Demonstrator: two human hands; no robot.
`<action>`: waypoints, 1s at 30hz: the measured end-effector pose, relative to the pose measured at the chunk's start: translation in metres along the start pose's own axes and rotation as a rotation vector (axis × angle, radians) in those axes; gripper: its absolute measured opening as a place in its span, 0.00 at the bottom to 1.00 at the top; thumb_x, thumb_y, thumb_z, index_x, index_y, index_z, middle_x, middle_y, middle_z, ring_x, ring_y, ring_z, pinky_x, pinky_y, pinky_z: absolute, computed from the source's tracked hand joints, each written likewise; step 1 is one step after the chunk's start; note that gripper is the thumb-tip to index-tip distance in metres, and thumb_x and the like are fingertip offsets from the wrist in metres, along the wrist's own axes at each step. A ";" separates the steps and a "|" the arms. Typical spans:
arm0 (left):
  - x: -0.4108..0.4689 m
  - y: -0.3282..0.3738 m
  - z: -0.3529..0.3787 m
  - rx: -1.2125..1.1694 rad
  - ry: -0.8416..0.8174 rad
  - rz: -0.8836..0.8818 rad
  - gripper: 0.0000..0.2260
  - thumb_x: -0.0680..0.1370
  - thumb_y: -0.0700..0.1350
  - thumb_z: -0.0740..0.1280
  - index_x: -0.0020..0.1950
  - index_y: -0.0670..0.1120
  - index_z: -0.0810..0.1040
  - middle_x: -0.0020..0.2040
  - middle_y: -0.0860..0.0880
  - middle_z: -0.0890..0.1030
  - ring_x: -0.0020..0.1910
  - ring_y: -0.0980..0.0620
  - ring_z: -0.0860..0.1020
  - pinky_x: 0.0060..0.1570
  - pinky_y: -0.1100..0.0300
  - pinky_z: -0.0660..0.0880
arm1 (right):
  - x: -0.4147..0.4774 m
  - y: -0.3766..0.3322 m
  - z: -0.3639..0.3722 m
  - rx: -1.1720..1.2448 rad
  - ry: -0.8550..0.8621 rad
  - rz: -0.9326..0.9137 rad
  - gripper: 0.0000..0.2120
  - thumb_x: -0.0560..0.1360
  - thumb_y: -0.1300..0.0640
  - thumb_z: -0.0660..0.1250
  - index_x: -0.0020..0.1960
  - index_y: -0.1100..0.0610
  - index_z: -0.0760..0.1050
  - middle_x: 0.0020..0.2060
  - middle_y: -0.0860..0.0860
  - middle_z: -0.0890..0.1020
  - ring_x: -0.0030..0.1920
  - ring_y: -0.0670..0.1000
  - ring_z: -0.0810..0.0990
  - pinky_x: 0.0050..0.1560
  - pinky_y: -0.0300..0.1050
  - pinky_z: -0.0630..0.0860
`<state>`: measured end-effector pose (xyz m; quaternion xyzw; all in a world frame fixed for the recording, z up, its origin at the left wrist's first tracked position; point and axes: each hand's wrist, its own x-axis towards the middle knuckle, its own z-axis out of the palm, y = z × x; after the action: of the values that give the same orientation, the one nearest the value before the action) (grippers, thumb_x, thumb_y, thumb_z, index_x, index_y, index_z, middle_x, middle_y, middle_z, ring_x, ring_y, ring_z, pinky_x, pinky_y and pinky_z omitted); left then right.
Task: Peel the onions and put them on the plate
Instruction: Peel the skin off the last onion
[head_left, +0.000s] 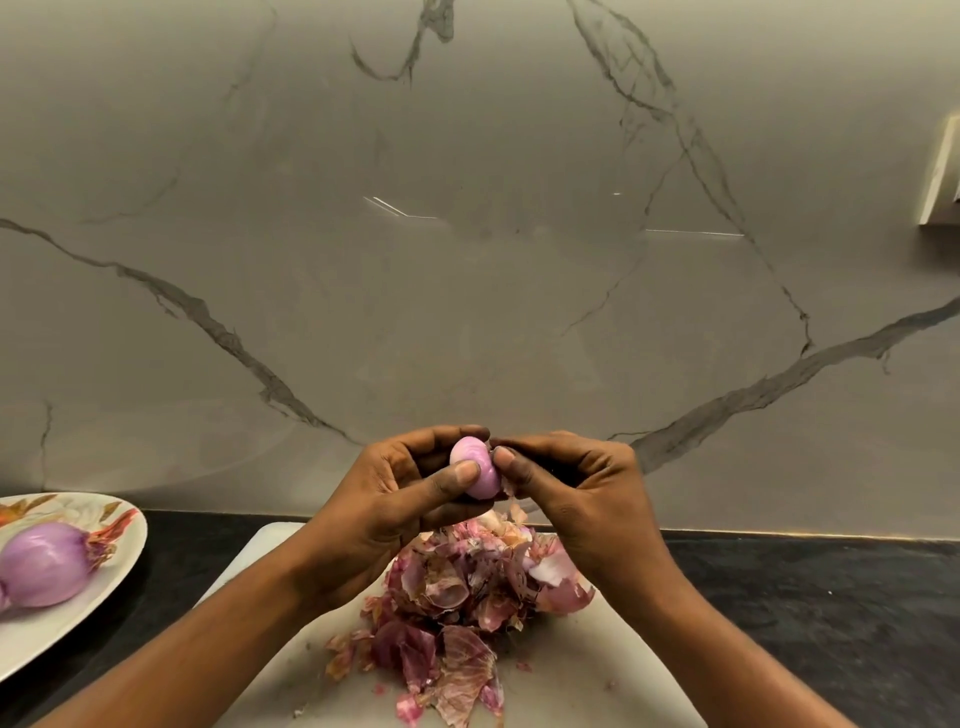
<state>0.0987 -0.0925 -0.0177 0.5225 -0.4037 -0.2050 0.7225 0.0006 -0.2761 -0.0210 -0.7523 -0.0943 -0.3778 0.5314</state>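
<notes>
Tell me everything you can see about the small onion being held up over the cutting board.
The small onion is pale pink-purple, smooth and glossy, with faint lengthwise stripes, and looks almost fully peeled. It is held in the air above the heap of peels on the white cutting board. The left hand grips it, thumb across the front and fingers behind. The right hand pinches its right edge, where a scrap of dry skin hangs at the lower right.

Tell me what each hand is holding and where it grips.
The left hand holds a small onion, thumb on its front, fingers over its top. The right hand pinches loose skin at the onion's right edge.
</notes>
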 end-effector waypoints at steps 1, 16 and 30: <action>0.000 0.000 0.001 0.003 0.001 -0.006 0.21 0.77 0.39 0.71 0.70 0.39 0.78 0.62 0.38 0.85 0.62 0.37 0.84 0.58 0.53 0.83 | -0.001 0.001 0.000 -0.062 0.009 -0.036 0.11 0.76 0.57 0.75 0.57 0.57 0.87 0.47 0.47 0.89 0.49 0.48 0.88 0.48 0.39 0.84; 0.002 -0.003 -0.005 -0.057 -0.145 -0.062 0.18 0.83 0.43 0.66 0.73 0.40 0.77 0.68 0.33 0.80 0.66 0.31 0.80 0.65 0.49 0.80 | 0.002 -0.002 0.005 -0.051 -0.040 0.112 0.07 0.84 0.58 0.66 0.53 0.52 0.83 0.40 0.43 0.85 0.42 0.42 0.82 0.44 0.38 0.80; 0.004 -0.002 -0.005 -0.013 0.034 -0.133 0.19 0.86 0.53 0.59 0.68 0.42 0.78 0.60 0.34 0.83 0.50 0.39 0.83 0.50 0.49 0.83 | 0.002 0.000 -0.003 -0.130 0.026 0.126 0.10 0.77 0.61 0.76 0.56 0.52 0.87 0.47 0.45 0.90 0.48 0.45 0.88 0.52 0.47 0.86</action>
<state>0.1054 -0.0931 -0.0187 0.5468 -0.3544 -0.2462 0.7175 0.0004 -0.2793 -0.0197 -0.7849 -0.0152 -0.3587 0.5051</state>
